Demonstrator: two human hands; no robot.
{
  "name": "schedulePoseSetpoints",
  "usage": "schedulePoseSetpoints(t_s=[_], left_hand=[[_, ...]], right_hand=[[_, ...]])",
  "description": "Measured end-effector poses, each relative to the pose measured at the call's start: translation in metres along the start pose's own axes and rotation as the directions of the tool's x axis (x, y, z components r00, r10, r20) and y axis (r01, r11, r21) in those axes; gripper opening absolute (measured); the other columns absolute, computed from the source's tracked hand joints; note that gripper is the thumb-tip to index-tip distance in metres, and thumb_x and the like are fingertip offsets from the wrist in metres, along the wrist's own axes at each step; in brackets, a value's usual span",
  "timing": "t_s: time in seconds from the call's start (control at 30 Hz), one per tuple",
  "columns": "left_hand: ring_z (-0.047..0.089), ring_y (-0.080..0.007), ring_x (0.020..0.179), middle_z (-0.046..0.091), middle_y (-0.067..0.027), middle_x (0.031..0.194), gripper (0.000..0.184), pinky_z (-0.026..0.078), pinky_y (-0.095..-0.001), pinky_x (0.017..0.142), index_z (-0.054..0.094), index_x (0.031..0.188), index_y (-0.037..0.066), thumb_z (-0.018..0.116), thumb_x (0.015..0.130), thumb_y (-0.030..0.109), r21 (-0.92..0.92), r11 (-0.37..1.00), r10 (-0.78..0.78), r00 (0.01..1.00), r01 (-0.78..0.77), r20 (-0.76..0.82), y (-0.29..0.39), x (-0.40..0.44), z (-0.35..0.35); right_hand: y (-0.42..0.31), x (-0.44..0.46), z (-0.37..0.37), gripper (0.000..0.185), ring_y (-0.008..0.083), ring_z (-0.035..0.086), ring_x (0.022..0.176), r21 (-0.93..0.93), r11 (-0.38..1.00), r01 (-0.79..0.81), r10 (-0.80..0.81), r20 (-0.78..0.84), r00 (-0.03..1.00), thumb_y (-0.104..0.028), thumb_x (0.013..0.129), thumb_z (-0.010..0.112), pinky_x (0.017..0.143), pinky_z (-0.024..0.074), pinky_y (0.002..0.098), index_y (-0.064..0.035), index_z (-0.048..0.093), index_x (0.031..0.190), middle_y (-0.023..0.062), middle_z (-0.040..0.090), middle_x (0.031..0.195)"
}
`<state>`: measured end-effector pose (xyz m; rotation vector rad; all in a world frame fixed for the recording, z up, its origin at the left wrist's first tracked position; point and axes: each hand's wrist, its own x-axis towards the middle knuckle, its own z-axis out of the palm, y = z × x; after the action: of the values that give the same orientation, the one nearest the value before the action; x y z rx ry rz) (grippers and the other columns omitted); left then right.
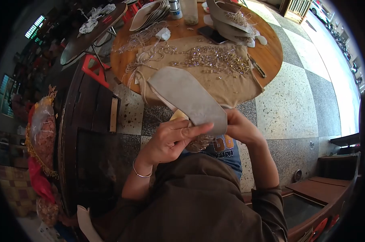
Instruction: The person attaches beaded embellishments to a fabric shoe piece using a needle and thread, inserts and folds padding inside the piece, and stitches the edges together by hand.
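Above my lap, both hands hold a grey, suede-like curved band (186,92), its long end tilted up toward the table. My left hand (172,139) pinches its lower edge, with a finger laid along the front. My right hand (243,127) grips the right end, its fingertips hidden behind the band. A small yellowish patch (179,115) shows beside my left fingers. Below the band, a cluster of thin beaded strands (200,143) hangs between my hands, partly hidden.
A round wooden table (271,52) stands ahead, carrying a tan cloth (215,86) with heaped shiny beads (219,58). A pen-like tool (257,67), a dark phone (212,34), and stacked curved bands (150,14) lie there too. A dark cabinet (89,105) is on the left.
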<state>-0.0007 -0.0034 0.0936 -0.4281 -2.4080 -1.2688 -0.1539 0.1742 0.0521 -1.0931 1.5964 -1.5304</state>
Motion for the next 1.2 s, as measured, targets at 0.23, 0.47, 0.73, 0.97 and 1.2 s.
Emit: schedulePoseSetpoints(t_s=[0.23,0.47,0.73,0.97,1.2], left_hand=[[0.053,-0.0206,0.065,0.055,-0.0054,0.072,0.061,0.045,-0.0342,0.063,0.063,0.125,0.017,0.062,0.071,-0.012,-0.013,1.000,0.012,0.999,-0.013,-0.043,-0.008,-0.003,0.006],[0.051,-0.0126,0.065,0.054,0.0017,0.071,0.055,0.045,-0.0282,0.065,0.061,0.127,0.012,0.059,0.078,-0.012,-0.199,0.980,-0.024,0.985,-0.010,-0.168,-0.005,-0.009,0.008],[0.026,-0.0019,0.058,0.022,0.0103,0.064,0.051,0.025,-0.0194,0.055,0.049,0.134,-0.003,0.062,0.084,-0.005,-0.522,0.821,-0.382,0.901,0.229,-0.206,-0.013,-0.026,-0.011],[0.024,-0.0009,0.057,0.023,0.0113,0.064,0.053,0.022,-0.0175,0.054,0.049,0.135,0.001,0.062,0.084,-0.005,-0.582,0.781,-0.391,0.904,0.227,-0.172,-0.015,-0.031,-0.015],[0.024,0.0008,0.056,0.028,0.0138,0.064,0.052,0.024,-0.0154,0.054,0.051,0.134,0.004,0.064,0.084,-0.002,-0.614,0.739,-0.458,0.875,0.278,-0.156,-0.008,-0.027,-0.013]], right_hand=[[-0.002,0.010,0.022,0.018,0.0030,0.058,0.058,0.410,0.886,-0.217,0.214,0.054,0.975,-0.008,0.084,0.063,0.048,0.0456,0.0183,-0.0039,0.068,0.101,0.0000,0.068,0.077],[0.065,0.015,-0.042,0.028,0.0034,0.052,0.064,0.944,0.311,0.111,0.094,-0.147,0.985,-0.024,0.100,0.047,0.047,0.0455,0.0174,0.0014,0.056,0.108,0.0031,0.059,0.083],[0.069,-0.081,-0.164,0.017,0.0085,0.048,0.062,0.935,-0.126,0.330,0.200,-0.302,0.932,-0.013,0.102,0.038,0.054,0.0465,0.0204,-0.0062,0.044,0.087,0.0008,0.047,0.074],[0.100,-0.183,-0.280,0.010,0.0145,0.046,0.067,0.723,-0.127,0.679,0.187,-0.655,0.732,-0.004,0.098,0.044,0.064,0.0436,0.0267,0.0000,0.048,0.090,0.0059,0.048,0.076],[0.130,-0.203,-0.296,0.006,0.0187,0.049,0.071,0.628,-0.035,0.778,0.202,-0.758,0.620,0.000,0.096,0.045,0.064,0.0446,0.0292,0.0034,0.047,0.092,0.0097,0.049,0.079]])
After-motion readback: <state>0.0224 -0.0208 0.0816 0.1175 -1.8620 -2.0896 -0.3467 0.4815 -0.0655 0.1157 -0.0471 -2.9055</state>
